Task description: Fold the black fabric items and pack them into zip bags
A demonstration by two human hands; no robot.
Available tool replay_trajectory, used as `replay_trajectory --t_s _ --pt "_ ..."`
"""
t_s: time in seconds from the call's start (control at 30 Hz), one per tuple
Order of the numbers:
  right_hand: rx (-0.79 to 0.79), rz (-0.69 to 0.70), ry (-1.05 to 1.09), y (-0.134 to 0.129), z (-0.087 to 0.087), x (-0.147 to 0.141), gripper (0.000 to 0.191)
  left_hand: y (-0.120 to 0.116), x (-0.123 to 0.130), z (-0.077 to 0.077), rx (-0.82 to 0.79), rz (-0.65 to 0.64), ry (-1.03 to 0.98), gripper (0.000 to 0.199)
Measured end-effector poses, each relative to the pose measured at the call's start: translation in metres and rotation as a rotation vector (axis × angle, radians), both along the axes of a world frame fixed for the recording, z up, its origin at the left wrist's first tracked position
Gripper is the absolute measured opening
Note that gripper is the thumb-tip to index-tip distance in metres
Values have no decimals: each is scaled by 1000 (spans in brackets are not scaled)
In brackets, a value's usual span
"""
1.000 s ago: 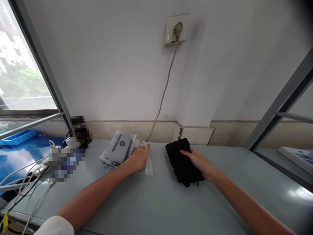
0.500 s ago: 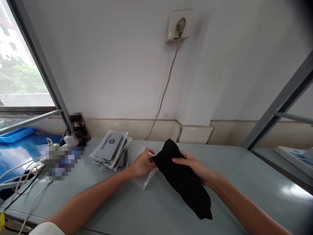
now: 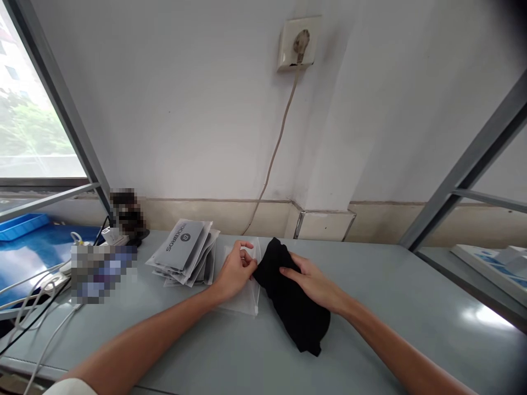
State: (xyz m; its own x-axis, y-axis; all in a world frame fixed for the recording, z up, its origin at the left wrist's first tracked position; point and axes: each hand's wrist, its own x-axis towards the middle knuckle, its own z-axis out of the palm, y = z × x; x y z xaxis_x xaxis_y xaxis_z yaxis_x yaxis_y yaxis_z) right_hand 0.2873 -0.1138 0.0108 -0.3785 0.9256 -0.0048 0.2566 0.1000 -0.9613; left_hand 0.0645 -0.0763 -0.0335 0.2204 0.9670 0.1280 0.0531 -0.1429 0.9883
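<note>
A folded black cloth (image 3: 294,307) lies on the grey table (image 3: 370,307), with one end raised toward a clear plastic bag (image 3: 247,293). My right hand (image 3: 310,282) grips the cloth from above. My left hand (image 3: 234,269) pinches the edge of the clear bag, right next to the cloth's end. A stack of grey printed packets (image 3: 185,252) lies just left of the left hand.
White and black cables (image 3: 37,296) run along the table's left end beside a blue tray (image 3: 20,225). A cord (image 3: 275,153) drops from a wall socket (image 3: 298,44) to the table's back. A metal frame (image 3: 461,181) slants at the right.
My right hand lifted the black cloth from the table and carried it left to the clear bag. My left hand went from lying flat on the bag to pinching its edge.
</note>
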Motion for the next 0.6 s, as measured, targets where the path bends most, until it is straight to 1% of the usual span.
replay_trajectory --t_s 0.07,0.13,0.2,0.27,0.33,0.47,0.6 --pt "-61 40 78 -3 1 -2 46 0 -1 -1 -31 -42 -10 41" --pt "-99 128 91 -8 3 -3 47 1 -2 -2 -80 -105 -10 43" --pt "-91 206 46 -12 6 -5 46 1 -3 -2 -116 -171 0 46" --pt "-58 241 3 -14 8 -6 44 0 -3 -2 -116 -203 9 46" --pt "-11 235 -21 -15 11 -7 42 -1 -3 -1 -89 -187 14 45" --pt "52 147 -45 -13 11 -5 40 -4 -3 1 -27 -91 34 38" --pt "61 70 -91 -5 2 -3 34 -7 -1 5 9 -74 55 35"
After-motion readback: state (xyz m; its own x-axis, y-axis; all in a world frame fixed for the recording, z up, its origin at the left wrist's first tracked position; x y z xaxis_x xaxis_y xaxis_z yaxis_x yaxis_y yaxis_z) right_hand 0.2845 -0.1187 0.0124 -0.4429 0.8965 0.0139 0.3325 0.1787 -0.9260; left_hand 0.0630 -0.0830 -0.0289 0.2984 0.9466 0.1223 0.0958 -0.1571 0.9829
